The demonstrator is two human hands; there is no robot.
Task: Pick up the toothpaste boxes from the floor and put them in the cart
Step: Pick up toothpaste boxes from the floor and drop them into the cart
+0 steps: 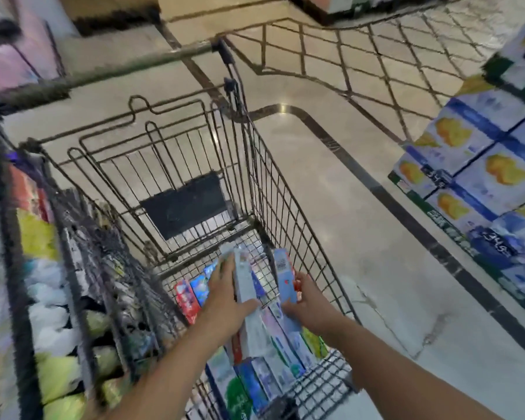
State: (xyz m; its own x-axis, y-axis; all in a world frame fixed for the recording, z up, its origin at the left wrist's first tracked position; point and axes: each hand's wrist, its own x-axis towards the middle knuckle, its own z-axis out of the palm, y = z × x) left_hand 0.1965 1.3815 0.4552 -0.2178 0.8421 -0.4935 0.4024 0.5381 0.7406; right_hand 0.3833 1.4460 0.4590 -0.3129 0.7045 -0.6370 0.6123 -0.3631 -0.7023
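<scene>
Gripping toothpaste boxes over cart: left hand, right hand; labels unreadable.

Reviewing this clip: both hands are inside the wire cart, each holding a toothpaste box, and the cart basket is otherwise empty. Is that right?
Not quite. The head view shows the left hand and the right hand each gripping a toothpaste box inside the cart, but the basket is not otherwise empty: more boxes already lie on its floor, beside and under the hands.

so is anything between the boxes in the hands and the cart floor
Nothing but other boxes: both hands hold toothpaste boxes inside the cart, above the boxes already lying in it.
</scene>
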